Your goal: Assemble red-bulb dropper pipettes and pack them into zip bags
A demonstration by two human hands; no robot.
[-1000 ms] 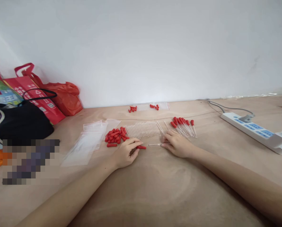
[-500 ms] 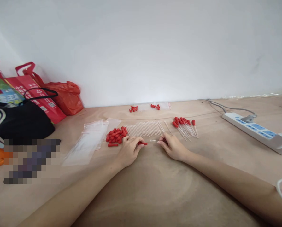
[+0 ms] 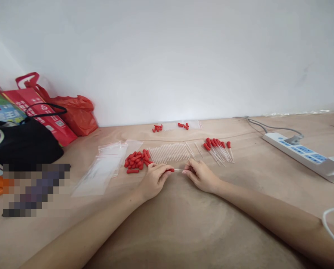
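Observation:
My left hand (image 3: 152, 181) pinches a red rubber bulb (image 3: 171, 170), whose tip shows past the fingers. Closed on a thin clear tube (image 3: 179, 170) is my right hand (image 3: 200, 176); the tube's end meets the bulb's mouth. A pile of red bulbs (image 3: 135, 160) lies beyond my left hand. Beside the pile, a row of clear tubes (image 3: 169, 152) stretches to the right. Several tubes with red bulbs on their ends (image 3: 219, 148) lie together beyond my right hand.
Clear zip bags (image 3: 99, 173) lie at the left, near a black bag (image 3: 27, 144) and red bags (image 3: 77, 116). More bulbs (image 3: 157, 128) and a small clear bag (image 3: 195, 125) are by the wall. A white power strip (image 3: 301, 151) with a grey cable is at the right.
My right hand has moved slightly left with the tube, closing the gap to the bulb in my left hand. The view has shifted slightly.

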